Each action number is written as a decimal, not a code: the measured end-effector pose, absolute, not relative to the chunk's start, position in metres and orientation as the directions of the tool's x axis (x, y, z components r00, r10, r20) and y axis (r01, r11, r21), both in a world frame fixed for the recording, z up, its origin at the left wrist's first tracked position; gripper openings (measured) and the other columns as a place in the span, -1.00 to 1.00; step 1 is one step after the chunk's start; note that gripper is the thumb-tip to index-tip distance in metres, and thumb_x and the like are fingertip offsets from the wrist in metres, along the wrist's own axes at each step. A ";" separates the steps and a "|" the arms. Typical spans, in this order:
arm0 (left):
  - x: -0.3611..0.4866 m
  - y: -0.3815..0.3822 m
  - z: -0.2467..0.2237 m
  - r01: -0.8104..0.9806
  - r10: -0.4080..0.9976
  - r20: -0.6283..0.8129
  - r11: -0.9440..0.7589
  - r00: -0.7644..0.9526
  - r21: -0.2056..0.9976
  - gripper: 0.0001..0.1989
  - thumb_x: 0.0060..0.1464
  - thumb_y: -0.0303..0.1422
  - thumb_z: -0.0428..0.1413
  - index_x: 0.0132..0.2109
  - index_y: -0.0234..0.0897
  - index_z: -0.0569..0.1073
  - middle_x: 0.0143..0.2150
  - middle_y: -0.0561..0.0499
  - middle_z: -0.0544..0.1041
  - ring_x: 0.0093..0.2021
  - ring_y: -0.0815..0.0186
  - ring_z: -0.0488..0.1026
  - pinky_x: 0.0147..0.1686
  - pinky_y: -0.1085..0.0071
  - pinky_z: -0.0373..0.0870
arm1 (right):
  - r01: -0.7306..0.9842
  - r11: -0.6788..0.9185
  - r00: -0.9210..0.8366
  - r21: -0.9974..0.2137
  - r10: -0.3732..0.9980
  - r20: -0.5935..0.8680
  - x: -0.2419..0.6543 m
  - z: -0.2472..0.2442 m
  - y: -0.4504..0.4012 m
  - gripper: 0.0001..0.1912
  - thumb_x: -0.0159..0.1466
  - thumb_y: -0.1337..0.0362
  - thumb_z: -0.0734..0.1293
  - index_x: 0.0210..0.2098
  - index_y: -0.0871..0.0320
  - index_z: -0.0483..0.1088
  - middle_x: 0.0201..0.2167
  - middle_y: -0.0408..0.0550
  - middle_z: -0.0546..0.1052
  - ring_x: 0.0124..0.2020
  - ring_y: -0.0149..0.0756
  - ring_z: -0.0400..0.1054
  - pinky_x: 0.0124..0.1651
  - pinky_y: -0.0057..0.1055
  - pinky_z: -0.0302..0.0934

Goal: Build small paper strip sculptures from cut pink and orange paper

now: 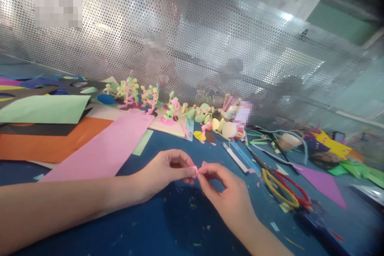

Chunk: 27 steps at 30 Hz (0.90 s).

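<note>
Reaching in from the left edge, one bare forearm lies nearly level and ends in the left hand [168, 168], its fingers curled and thumb pressed to forefinger on a small folded pink paper piece [195, 171]. The right hand [229, 190] angles up from the lower right, wrist low, its thumb and forefinger almost closed on the same piece's right side. The paper piece is held between the two sets of fingertips, above the blue counter [144, 224], which is flecked with paper scraps.

To the right lie scissors [266, 172] with yellow and red handle loops, near a purple paper sheet [322, 184]. Beyond the hands, a long pink sheet [102, 146] slants across an orange sheet [60, 142]. Farther back stand small pastel paper figures [129, 92] on discs, and a lilac-and-white package [243, 113] whose print is too blurred to read. Behind rises a perforated metal screen [192, 28]; reddish marks showing through it are illegible.
</note>
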<state>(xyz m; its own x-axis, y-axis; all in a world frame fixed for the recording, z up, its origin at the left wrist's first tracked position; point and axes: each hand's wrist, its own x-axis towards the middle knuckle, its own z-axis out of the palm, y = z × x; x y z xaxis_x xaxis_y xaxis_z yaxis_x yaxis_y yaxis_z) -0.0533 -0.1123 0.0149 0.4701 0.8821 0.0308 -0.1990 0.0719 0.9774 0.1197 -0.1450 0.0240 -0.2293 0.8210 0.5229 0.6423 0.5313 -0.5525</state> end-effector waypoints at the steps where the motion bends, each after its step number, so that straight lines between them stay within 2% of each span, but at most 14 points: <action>1: -0.053 -0.112 0.015 -0.197 0.881 0.030 0.072 0.472 0.978 -0.79 -0.12 -0.28 0.21 -0.37 -0.32 0.41 -0.50 0.08 0.47 -0.46 0.42 0.40 -0.34 0.44 0.33 | 0.642 0.533 -0.230 -0.550 0.819 0.525 0.120 0.024 -0.145 -0.95 0.15 0.34 0.28 -0.37 0.10 0.37 -0.42 -0.15 0.52 -0.48 -0.42 0.41 -0.21 -0.45 0.33; 5: -0.053 -0.112 0.014 -0.198 0.872 0.022 0.086 0.489 0.976 -0.78 -0.12 -0.28 0.22 -0.36 -0.33 0.41 -0.49 0.07 0.49 -0.45 0.40 0.43 -0.35 0.43 0.35 | 0.660 0.546 -0.231 -0.515 0.801 0.553 0.118 0.025 -0.146 -0.95 0.13 0.37 0.28 -0.40 0.11 0.37 -0.49 -0.18 0.50 -0.52 -0.42 0.39 -0.21 -0.43 0.32; 14: -0.056 -0.112 0.014 -0.179 0.842 -0.016 0.134 0.540 0.975 -0.79 -0.13 -0.31 0.23 -0.34 -0.34 0.43 -0.46 0.04 0.51 -0.44 0.40 0.45 -0.36 0.45 0.36 | 0.676 0.634 -0.309 -0.377 0.707 0.636 0.118 0.027 -0.147 -0.90 0.11 0.44 0.26 -0.42 0.12 0.35 -0.54 -0.20 0.46 -0.51 -0.46 0.37 -0.29 -0.54 0.28; 19: -0.055 -0.113 0.016 -0.195 0.825 -0.001 0.135 0.565 0.972 -0.81 -0.12 -0.36 0.23 -0.32 -0.36 0.47 -0.42 0.02 0.53 -0.39 0.41 0.46 -0.31 0.49 0.38 | 0.676 0.663 -0.361 -0.321 0.678 0.640 0.121 0.026 -0.145 -0.90 0.11 0.45 0.23 -0.44 0.13 0.29 -0.57 -0.22 0.41 -0.53 -0.45 0.32 -0.30 -0.49 0.26; 21: -0.055 -0.114 0.017 -0.211 0.818 0.010 0.136 0.575 0.968 -0.81 -0.11 -0.37 0.22 -0.29 -0.36 0.48 -0.38 0.00 0.55 -0.36 0.40 0.47 -0.27 0.48 0.39 | 0.683 0.645 -0.353 -0.343 0.703 0.618 0.122 0.026 -0.144 -0.91 0.12 0.44 0.22 -0.44 0.13 0.28 -0.57 -0.21 0.39 -0.53 -0.44 0.31 -0.33 -0.49 0.26; 27: -0.054 -0.113 0.014 -0.259 0.830 0.010 0.162 0.558 0.952 -0.74 -0.09 -0.38 0.22 -0.18 -0.32 0.47 -0.30 -0.02 0.56 -0.29 0.36 0.49 -0.17 0.40 0.40 | 0.662 0.543 -0.263 -0.516 0.813 0.519 0.125 0.022 -0.141 -0.91 0.12 0.43 0.25 -0.41 0.12 0.31 -0.48 -0.20 0.44 -0.49 -0.46 0.34 -0.37 -0.55 0.25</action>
